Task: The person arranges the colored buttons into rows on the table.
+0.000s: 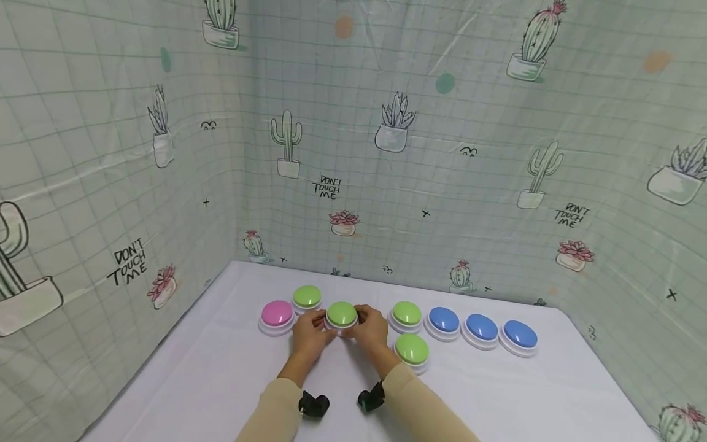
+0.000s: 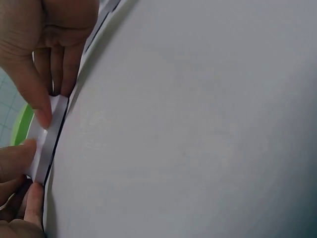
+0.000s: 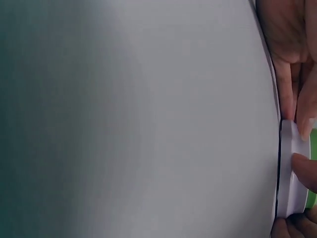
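Note:
Both hands grip one round push button with a green dome (image 1: pixel 341 314) and a white base. My left hand (image 1: pixel 309 336) holds the left side of its base, thumb at the near edge. Opposite it, my right hand (image 1: pixel 369 328) grips the right side in the same way. In the left wrist view, the white base (image 2: pixel 51 141) shows between the two thumbs, low over the white tabletop. The right wrist view shows the same base (image 3: pixel 291 173) pinched from both sides. Just left of the hands are a pink button (image 1: pixel 277 314) and another green button (image 1: pixel 307 296).
Right of the hands stand a green button (image 1: pixel 407 313) at the back and another green button (image 1: pixel 411 349) nearer, close to my right wrist. Three blue buttons (image 1: pixel 482 328) continue rightward in a row. Cactus-print cloth walls (image 1: pixel 386 184) border the white table (image 1: pixel 497 393).

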{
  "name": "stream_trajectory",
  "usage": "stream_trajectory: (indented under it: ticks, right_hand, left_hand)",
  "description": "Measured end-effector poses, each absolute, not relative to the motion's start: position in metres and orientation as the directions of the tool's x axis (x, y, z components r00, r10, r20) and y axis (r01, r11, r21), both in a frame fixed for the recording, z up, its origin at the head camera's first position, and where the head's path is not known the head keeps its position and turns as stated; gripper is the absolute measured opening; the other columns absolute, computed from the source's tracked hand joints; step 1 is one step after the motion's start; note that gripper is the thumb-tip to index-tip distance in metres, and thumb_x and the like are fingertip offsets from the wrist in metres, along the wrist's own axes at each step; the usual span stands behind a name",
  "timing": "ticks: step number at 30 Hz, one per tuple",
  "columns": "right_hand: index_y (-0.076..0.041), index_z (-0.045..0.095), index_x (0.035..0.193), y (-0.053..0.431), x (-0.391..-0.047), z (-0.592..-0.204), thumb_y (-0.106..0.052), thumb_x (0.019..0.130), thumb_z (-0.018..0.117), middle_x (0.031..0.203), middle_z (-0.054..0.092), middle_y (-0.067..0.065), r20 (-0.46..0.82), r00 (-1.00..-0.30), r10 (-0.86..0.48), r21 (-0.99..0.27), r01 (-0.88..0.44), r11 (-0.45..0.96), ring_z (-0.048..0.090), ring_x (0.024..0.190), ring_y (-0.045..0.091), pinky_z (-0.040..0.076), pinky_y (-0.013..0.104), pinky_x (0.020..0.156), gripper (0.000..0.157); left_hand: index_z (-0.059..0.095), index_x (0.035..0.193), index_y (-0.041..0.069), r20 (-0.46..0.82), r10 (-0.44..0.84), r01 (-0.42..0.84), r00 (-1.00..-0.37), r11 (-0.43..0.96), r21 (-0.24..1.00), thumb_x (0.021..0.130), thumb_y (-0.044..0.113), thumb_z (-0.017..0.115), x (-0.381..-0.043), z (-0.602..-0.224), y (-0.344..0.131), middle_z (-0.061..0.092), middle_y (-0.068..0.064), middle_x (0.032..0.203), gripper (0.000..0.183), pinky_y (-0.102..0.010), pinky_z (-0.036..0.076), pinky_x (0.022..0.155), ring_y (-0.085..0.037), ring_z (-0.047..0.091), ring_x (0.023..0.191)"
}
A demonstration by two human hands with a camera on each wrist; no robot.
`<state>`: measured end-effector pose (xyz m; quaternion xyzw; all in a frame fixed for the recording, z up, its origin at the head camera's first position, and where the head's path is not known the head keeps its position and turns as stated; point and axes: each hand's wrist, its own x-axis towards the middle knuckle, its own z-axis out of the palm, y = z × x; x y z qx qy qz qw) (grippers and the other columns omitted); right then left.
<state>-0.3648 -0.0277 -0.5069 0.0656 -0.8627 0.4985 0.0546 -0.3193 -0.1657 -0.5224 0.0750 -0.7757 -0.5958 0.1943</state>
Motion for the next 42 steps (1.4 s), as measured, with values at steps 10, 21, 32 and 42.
stream_trajectory:
  ticks: [10,21,32,42]
  right_hand:
    - [0.008,0.068,0.126,-0.020,-0.350,-0.507,0.013,0.064,0.088,0.127,0.071,0.025,0.170,-0.982,-0.080,-0.873,-0.188,0.450,0.067,0.123,0.040,0.054,0.050,0.108,0.065]
    - [0.007,0.067,0.130,-0.009,-0.338,-0.498,0.003,0.068,0.094,0.133,0.068,0.025,0.107,-0.991,-0.075,-0.906,-0.128,0.403,0.062,0.129,0.041,0.051,0.050,0.111,0.067]
    - [0.010,0.068,0.126,0.007,-0.325,-0.489,0.006,0.067,0.093,0.126,0.071,0.026,0.191,-0.980,-0.048,-0.885,-0.194,0.423,0.067,0.122,0.041,0.055,0.048,0.106,0.065]
    - [0.010,0.067,0.128,0.036,-0.319,-0.477,0.000,0.067,0.097,0.131,0.068,0.027,0.186,-0.982,-0.012,-0.916,-0.178,0.359,0.063,0.128,0.040,0.052,0.049,0.110,0.068]
  left_hand:
    - [0.068,0.123,-0.015,0.202,-0.332,0.104,-0.921,0.290,0.951,0.071,-0.014,0.088,-0.313,-0.523,-0.165,0.068,-0.031,0.120,0.056,-0.042,0.061,0.098,-0.043,0.070,0.114]
    - [0.067,0.125,-0.015,0.152,-0.331,0.080,-0.931,0.221,0.972,0.074,-0.010,0.088,-0.304,-0.513,-0.156,0.067,-0.033,0.127,0.055,-0.043,0.057,0.104,-0.044,0.066,0.121]
    - [0.071,0.124,-0.010,0.100,-0.358,0.053,-0.928,0.139,0.989,0.075,-0.013,0.086,-0.295,-0.508,-0.138,0.069,-0.030,0.126,0.052,-0.035,0.060,0.099,-0.039,0.069,0.119]
    - [0.071,0.122,-0.011,0.146,-0.329,0.108,-0.933,0.131,0.985,0.074,-0.013,0.087,-0.295,-0.494,-0.111,0.069,-0.030,0.126,0.050,-0.039,0.058,0.102,-0.042,0.067,0.121]
